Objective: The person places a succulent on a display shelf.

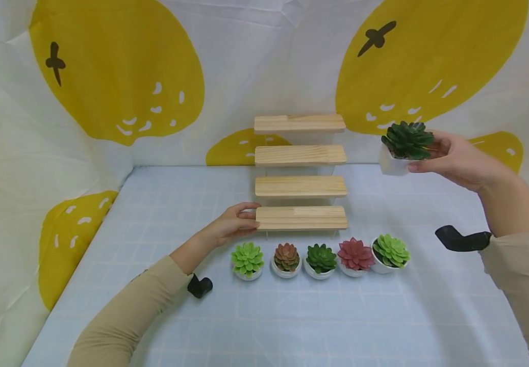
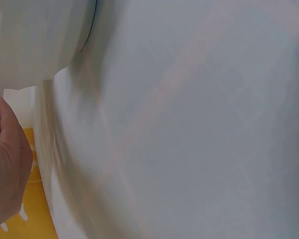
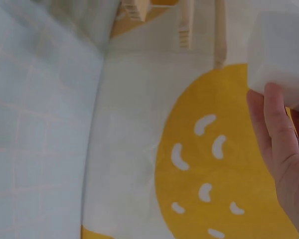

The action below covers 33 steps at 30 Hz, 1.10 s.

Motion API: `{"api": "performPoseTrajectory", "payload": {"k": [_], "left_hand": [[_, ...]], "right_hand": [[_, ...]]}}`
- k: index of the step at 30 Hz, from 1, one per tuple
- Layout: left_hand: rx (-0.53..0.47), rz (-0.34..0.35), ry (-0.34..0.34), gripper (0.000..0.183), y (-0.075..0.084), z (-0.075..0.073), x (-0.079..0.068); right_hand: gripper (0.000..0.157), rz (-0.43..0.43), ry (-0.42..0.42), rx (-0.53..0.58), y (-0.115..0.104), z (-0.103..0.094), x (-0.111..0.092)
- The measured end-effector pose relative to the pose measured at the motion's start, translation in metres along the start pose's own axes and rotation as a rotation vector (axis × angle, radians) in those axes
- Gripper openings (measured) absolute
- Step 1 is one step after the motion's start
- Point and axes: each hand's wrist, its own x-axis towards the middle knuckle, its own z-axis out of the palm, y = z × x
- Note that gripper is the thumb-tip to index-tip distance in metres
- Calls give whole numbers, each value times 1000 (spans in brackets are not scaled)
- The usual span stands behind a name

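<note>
My right hand (image 1: 463,160) holds a dark green potted succulent (image 1: 407,140) in the air, right of the tiered wooden shelf (image 1: 301,187). Thumb and fingers pinch its white angular pot (image 3: 281,57), which fills the upper right of the right wrist view. At the left end of the lowest wooden board (image 1: 301,218), my left hand (image 1: 234,223) grips the edge between thumb and fingers. In the left wrist view only part of this hand (image 2: 7,164) shows at the left border, and what its fingertips touch is mostly cut off.
Several small potted succulents stand in a row before the shelf: light green (image 1: 247,259), brownish red (image 1: 286,257), dark green (image 1: 321,258), pink-red (image 1: 355,254) and another light green (image 1: 391,251). A pale blue checked cloth (image 1: 292,321) covers the table. Behind hangs a lemon-patterned curtain (image 1: 236,66).
</note>
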Motion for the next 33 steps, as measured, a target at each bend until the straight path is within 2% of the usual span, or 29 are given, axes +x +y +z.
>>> {"api": "performPoseTrajectory", "payload": {"k": [6,14,23,33], "left_hand": [[-4,-6,4,57,2,1,-1],[-28,3,14,57,-1,3,0],[-47,0,33,57,-1,4,-3],[-47,2,32,58,-2,3,0]], "right_hand": [[48,-35,-25,79,-10,3,16],[49,49,5,54,-21,14,34],[61,103,30,33,-33,30,57],[62,82,8,151,-46,43,85]]}}
